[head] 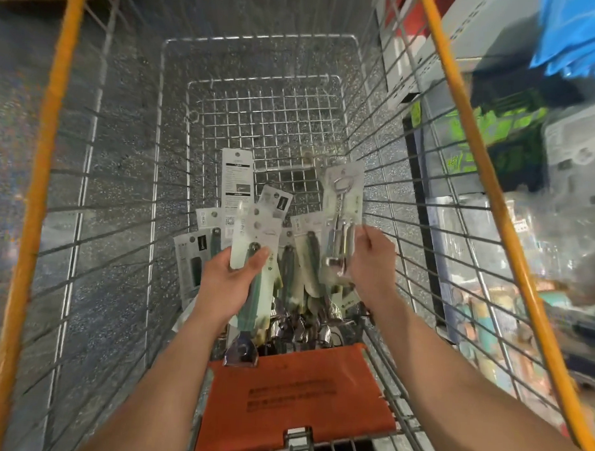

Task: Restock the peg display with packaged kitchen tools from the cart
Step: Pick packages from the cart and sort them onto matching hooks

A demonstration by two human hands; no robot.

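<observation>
I look down into a wire shopping cart with orange rails. My left hand grips a bunch of carded kitchen tools with green handles, its thumb pressed on the top card. My right hand pinches a clear pack with a metal corkscrew, held up over the cart. More carded tools lie in a heap at the near end of the basket, several with metal heads showing. The peg display is out of view.
An orange child-seat flap lies folded at the cart's near end. Store shelving with blurred blue and green goods runs along the right side. Speckled grey floor shows on the left. The far half of the basket holds no goods.
</observation>
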